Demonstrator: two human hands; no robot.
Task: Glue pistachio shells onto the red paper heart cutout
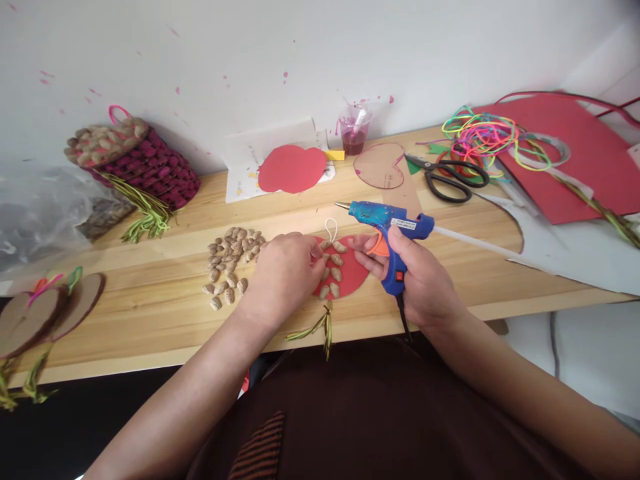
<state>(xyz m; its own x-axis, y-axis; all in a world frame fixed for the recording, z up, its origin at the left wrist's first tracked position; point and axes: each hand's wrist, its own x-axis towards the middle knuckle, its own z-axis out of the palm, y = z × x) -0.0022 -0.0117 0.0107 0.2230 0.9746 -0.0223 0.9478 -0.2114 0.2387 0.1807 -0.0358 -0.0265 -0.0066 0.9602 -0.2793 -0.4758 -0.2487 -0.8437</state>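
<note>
The red apple-shaped cutout (pixel 350 273) lies near the front edge of the wooden table (pixel 150 313), partly studded with shells. The left hand (pixel 285 273) presses a shell onto it with closed fingertips. At its 3 o'clock, the right hand (pixel 420 280) grips the blue glue gun (pixel 387 230), nozzle pointing to 9 o'clock. Loose pistachio shells (pixel 233 263) lie at the cutout's 9 o'clock. Gluing seems midway; the next shell likely needs fresh glue on bare red.
</note>
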